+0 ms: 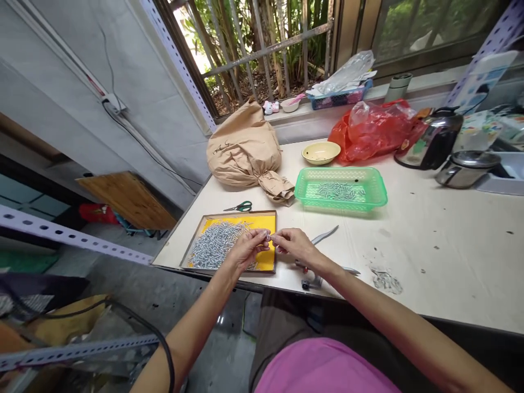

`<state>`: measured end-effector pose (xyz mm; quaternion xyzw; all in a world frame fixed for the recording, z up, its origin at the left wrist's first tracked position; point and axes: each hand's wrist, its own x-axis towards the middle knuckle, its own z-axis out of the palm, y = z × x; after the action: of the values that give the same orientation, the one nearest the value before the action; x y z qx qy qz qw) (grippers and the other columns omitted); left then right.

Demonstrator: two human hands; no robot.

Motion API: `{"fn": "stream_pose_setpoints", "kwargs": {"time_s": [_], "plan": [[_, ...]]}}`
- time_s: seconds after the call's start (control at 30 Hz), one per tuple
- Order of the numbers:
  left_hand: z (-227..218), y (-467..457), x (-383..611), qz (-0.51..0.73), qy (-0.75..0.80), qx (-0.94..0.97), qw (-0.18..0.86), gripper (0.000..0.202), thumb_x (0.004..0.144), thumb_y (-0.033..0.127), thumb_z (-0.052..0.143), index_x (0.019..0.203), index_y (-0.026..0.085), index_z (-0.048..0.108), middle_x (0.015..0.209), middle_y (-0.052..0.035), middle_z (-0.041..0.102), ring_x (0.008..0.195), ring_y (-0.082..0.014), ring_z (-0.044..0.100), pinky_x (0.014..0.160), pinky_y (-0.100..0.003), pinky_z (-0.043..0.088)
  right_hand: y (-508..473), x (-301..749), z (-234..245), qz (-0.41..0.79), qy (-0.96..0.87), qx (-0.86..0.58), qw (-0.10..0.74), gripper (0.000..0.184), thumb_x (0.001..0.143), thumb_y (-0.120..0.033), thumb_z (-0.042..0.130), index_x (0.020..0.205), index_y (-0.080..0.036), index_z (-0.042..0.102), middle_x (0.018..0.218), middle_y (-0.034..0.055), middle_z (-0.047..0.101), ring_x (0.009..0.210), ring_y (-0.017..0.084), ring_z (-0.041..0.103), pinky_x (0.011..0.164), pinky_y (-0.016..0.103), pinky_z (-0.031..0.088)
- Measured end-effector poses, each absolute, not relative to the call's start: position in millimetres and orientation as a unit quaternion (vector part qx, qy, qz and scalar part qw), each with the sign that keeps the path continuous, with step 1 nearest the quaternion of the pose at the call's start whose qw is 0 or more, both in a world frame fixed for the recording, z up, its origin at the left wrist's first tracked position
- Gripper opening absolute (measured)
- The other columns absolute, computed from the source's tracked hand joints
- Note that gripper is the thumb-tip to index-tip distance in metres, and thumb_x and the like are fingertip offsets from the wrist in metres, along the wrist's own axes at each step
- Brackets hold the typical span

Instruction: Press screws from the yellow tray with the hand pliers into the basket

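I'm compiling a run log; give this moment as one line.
left hand: pinching small shiny piece; right hand: at same piece; tray: heaped metal parts; green basket: fewer parts

Daylight from the window brightens the table; the floor is dimmer, edges stretched.

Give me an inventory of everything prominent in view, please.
Barred window: one, brown, top centre
Tabletop: one, cream, centre right
Shallow tray: one, brown, yellow-lined, front left
Scissors: one, green-handled, behind tray
Tied sack: one, tan, behind scissors
Perforated plastic basket: one, green, right of sack
Slim metal pieces: many, silver, in tray and basket
Oval bowl: one, yellow, behind basket
Plastic bag: one, red, right of bowl
Kettle: one, black-silver, right of bag
Left hand: one, above tray, pinching something tiny
Right hand: one, beside left hand
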<state>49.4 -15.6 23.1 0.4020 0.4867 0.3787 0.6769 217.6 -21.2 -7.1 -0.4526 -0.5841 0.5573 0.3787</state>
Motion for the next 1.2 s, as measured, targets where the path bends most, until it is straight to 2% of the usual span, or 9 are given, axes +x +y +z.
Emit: {"fn": "stream_pose_setpoints", "kwargs": {"time_s": [0.1, 0.2, 0.27, 0.37, 0.43, 0.67, 0.83, 0.97, 1.2], "plan": [[21.3, -20.1, 40.0, 0.432, 0.53, 0.421, 0.596, 0.04, 0.059, 0.038, 0.083, 0.083, 0.01, 0.066, 0.07, -0.0018, 0.064, 0.057, -0.0069, 0.056, 0.058, -0.02, 0.049, -20.9, 195.7, -12.1, 0.519, -0.585, -0.476, 0.402, 0.022, 0.084, -0.035, 0.054, 0.075, -0.017, 0.064, 0.066, 0.0005, 0.064, 0.056, 0.013, 0.058, 0.055, 0.025, 0.044], [22.8, -25.4, 29.3, 0.499, 0.58, 0.416, 0.491, 0.043, 0.058, 0.043, 0.081, 0.082, 0.01, 0.066, 0.069, -0.0009, 0.063, 0.056, -0.0069, 0.055, 0.056, -0.019, 0.048, -19.6, 182.5, -18.6, 0.413, -0.641, -0.487, 0.426, 0.016, 0.086, -0.026, 0.053, 0.082, -0.017, 0.065, 0.081, 0.0043, 0.068, 0.072, 0.015, 0.062, 0.069, 0.028, 0.047], [26.2, -31.4, 24.8, 0.518, 0.591, 0.41, 0.462, 0.045, 0.058, 0.045, 0.081, 0.083, 0.01, 0.066, 0.069, -0.0009, 0.064, 0.057, -0.0075, 0.056, 0.057, -0.02, 0.049, -16.8, 179.3, -20.9, 0.337, -0.707, -0.474, 0.401, 0.015, 0.085, -0.02, 0.055, 0.094, -0.015, 0.066, 0.091, 0.0077, 0.067, 0.082, 0.017, 0.062, 0.077, 0.03, 0.047], [29.0, -45.0, 27.1, 0.49, 0.59, 0.416, 0.488, 0.044, 0.059, 0.044, 0.08, 0.084, 0.01, 0.066, 0.073, -0.0024, 0.065, 0.058, -0.0081, 0.057, 0.058, -0.021, 0.05, -13.8, 188.6, -15.2, 0.25, -0.782, -0.454, 0.347, 0.031, 0.085, -0.017, 0.056, 0.115, -0.014, 0.061, 0.101, 0.0107, 0.062, 0.089, 0.018, 0.061, 0.08, 0.031, 0.048], [25.6, -55.4, 36.7, 0.447, 0.592, 0.425, 0.518, 0.041, 0.061, 0.044, 0.079, 0.082, 0.011, 0.067, 0.073, -0.0028, 0.065, 0.056, -0.0077, 0.056, 0.054, -0.021, 0.049, -16.2, 206.3, -5.8, 0.207, -0.794, -0.458, 0.344, 0.032, 0.089, -0.02, 0.05, 0.121, -0.016, 0.058, 0.104, 0.0105, 0.06, 0.091, 0.018, 0.06, 0.082, 0.03, 0.048], [-5.7, -76.1, 99.6, 0.283, 0.59, 0.471, 0.592, 0.028, 0.069, 0.037, 0.072, 0.077, 0.011, 0.065, 0.055, 0.0035, 0.054, 0.041, -0.0053, 0.045, 0.035, -0.016, 0.035, -69.8, 301.7, -2.4, 0.156, -0.775, -0.534, 0.301, 0.031, 0.095, -0.028, 0.039, 0.112, -0.022, 0.064, 0.097, 0.0079, 0.063, 0.089, 0.019, 0.062, 0.08, 0.032, 0.05], [-22.1, -75.7, 120.7, 0.198, 0.59, 0.488, 0.612, 0.026, 0.075, 0.035, 0.067, 0.066, 0.012, 0.061, 0.045, 0.0053, 0.047, 0.034, -0.0038, 0.038, 0.032, -0.016, 0.027, -114.1, 346.9, -32.5, 0.121, -0.771, -0.586, 0.218, 0.033, 0.095, -0.031, 0.04, 0.121, -0.022, 0.058, 0.108, 0.009, 0.059, 0.088, 0.019, 0.062, 0.077, 0.033, 0.052], [-27.7, -76.5, 123.3, 0.185, 0.606, 0.478, 0.608, 0.029, 0.075, 0.036, 0.067, 0.061, 0.013, 0.056, 0.045, 0.0053, 0.047, 0.033, -0.0038, 0.038, 0.031, -0.016, 0.026, -129.0, 356.3, -46.4, 0.107, -0.773, -0.599, 0.179, 0.032, 0.095, -0.03, 0.04, 0.12, -0.021, 0.058, 0.106, 0.0089, 0.059, 0.088, 0.02, 0.061, 0.073, 0.031, 0.051], [-25.2, -74.6, 125.2, 0.128, 0.639, 0.505, 0.566, 0.025, 0.075, 0.031, 0.066, 0.061, 0.013, 0.057, 0.044, 0.0053, 0.048, 0.032, -0.0041, 0.04, 0.031, -0.016, 0.028, -129.3, 352.7, -51.2, 0.097, -0.748, -0.634, 0.174, 0.03, 0.097, -0.026, 0.036, 0.108, -0.022, 0.064, 0.096, 0.0072, 0.061, 0.083, 0.018, 0.061, 0.065, 0.027, 0.046]]}}
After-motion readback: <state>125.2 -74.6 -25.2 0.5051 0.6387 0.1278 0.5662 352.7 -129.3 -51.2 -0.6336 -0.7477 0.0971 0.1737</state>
